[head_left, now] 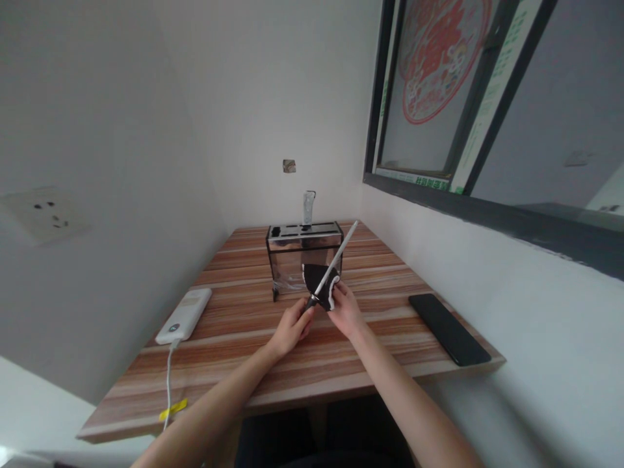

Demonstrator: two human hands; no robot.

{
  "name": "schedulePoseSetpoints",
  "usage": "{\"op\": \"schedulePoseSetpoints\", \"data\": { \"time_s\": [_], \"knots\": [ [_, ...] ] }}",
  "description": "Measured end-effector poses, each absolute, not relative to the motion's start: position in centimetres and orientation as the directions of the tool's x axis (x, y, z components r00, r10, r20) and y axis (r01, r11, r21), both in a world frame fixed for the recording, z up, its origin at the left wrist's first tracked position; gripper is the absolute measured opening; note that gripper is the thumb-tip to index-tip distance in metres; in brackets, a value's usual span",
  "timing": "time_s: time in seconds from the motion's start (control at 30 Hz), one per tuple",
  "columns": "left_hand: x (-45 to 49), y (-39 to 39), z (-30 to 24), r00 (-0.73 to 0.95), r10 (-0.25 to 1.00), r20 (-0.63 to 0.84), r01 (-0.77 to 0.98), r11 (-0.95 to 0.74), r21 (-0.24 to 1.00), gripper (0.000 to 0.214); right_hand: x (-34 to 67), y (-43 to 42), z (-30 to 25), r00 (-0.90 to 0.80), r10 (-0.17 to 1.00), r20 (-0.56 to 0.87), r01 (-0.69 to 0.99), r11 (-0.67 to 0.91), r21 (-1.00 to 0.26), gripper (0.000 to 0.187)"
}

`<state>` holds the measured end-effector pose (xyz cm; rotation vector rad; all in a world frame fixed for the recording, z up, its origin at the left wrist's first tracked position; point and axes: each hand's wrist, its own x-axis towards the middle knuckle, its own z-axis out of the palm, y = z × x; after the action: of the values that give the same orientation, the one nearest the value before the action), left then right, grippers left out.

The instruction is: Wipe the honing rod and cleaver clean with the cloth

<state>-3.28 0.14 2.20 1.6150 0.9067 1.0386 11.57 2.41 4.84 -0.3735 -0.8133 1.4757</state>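
Note:
My left hand (291, 327) is closed around the dark handle of a long thin metal rod (337, 259), which slants up and to the right. My right hand (344, 309) pinches a black cloth with a white edge (319, 278) against the lower part of the rod. Both hands hover over the wooden table (302, 364), just in front of a metal and clear-sided knife holder (302, 257). One utensil handle (308, 208) sticks up from a slot in the holder's top.
A white power bank (185, 315) with a white cable (169, 383) lies at the table's left. A black phone (448, 328) lies flat near the right edge. White walls close in on the left, back and right; a dark-framed window (463, 130) is upper right.

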Motion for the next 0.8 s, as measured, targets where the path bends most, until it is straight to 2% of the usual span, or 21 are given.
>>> {"op": "schedulePoseSetpoints", "data": {
  "time_s": [0.27,0.5,0.8],
  "knots": [
    [-3.5,0.4,2.1,0.348,0.91,0.226,0.138,-0.288,0.948,0.034,11.4,3.2,5.6,-0.212,0.946,0.246,-0.665,0.045,-0.745,0.034],
    [-3.2,0.5,1.9,0.432,0.885,0.172,0.122,-0.247,0.961,0.032,11.5,2.8,5.8,-0.262,0.906,0.332,-0.512,0.161,-0.844,0.03],
    [-3.1,0.4,2.2,0.418,0.891,0.179,0.186,-0.277,0.943,0.032,11.6,2.8,5.1,-0.234,0.936,0.262,-0.529,0.104,-0.842,0.041]
  ]
}}
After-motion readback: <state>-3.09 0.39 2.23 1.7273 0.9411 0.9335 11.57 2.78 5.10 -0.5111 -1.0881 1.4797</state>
